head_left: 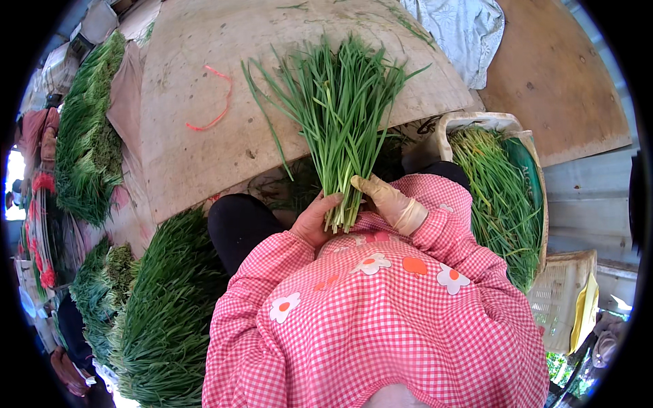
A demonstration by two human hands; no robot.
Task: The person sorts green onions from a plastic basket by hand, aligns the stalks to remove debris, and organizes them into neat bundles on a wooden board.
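Observation:
A thick bunch of long green Chinese chives (347, 115) stands out in front of me, its pale cut ends toward my lap and its leaf tips fanned over the board. My bare left hand (315, 219) is closed around the stems from the left, near the cut ends. From the right, my gloved right hand (389, 202) grips the same stems, its thumb lying along them. Some of the fingers are hidden behind the bunch. A few long leaves stray off to the left of the bunch. On the board lies a loose red tie strip (219, 102).
The wooden board (183, 163) spans the space ahead. At my right stands a white crate (445, 129) of yellowing leaves, with another crate (561, 292) behind it. Large heaps of chives (170, 319) lie at my left, another pile (88, 129) beyond. A pale cloth (469, 34) lies far right.

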